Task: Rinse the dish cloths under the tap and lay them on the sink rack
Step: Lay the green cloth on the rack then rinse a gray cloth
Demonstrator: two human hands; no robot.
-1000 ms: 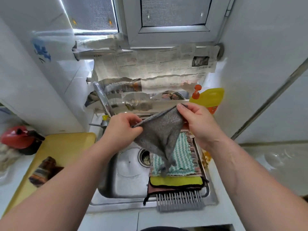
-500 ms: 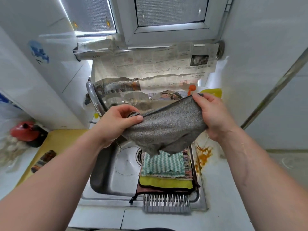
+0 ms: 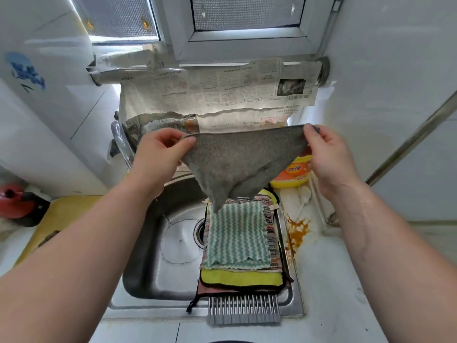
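Item: grey dish cloth [image 3: 242,159], soft flecked weave, limp. We hold it spread by its top edge. Our left hand [image 3: 160,154] pinches one corner between thumb and curled fingers, and our right hand [image 3: 329,157] pinches the other. The long axis runs hand to hand, and the rest sags to a point below our fingers. Beneath that point is the sink rack [image 3: 244,311], ribbed grey bars bearing a flat stack topped by a green-and-white wavy cloth [image 3: 237,238]. Neither hand is nearer; we judge the lay-down goes straight down.
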